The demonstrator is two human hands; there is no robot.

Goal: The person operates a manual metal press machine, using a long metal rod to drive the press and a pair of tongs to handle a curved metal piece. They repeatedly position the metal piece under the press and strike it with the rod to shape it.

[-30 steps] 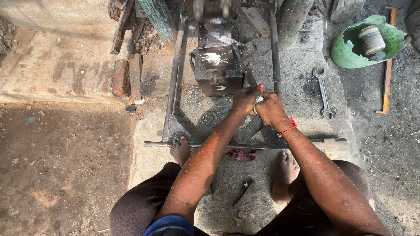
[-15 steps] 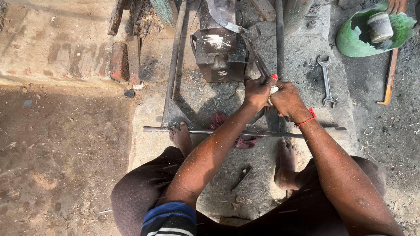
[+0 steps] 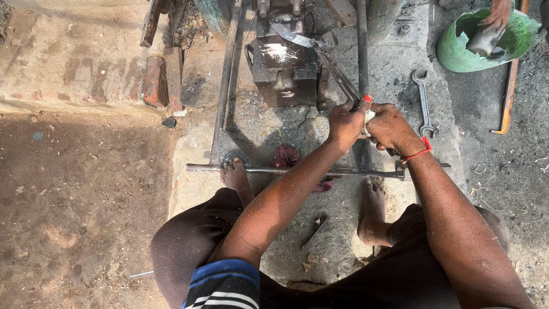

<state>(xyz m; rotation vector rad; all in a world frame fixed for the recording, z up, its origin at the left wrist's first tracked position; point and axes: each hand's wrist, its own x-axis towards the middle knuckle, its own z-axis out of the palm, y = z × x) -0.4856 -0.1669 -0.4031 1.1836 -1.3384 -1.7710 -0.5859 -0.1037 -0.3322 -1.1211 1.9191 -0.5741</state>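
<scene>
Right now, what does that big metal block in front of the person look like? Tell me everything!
The metal block is a dark, squarish lump, like an anvil, resting upright on the gritty stone floor. Its flat top has a pale, shiny worn patch, and a curved handle sticks out on one side. A thin blade lies across its top, gripped by long tongs that both hands hold.

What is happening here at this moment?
A person squats on a stone slab, both bare feet on a metal frame. The left hand and right hand grip long tongs together, which hold a flat metal blade over an iron block. A spanner lies beside. Another person's hand reaches into a green bowl.
</scene>
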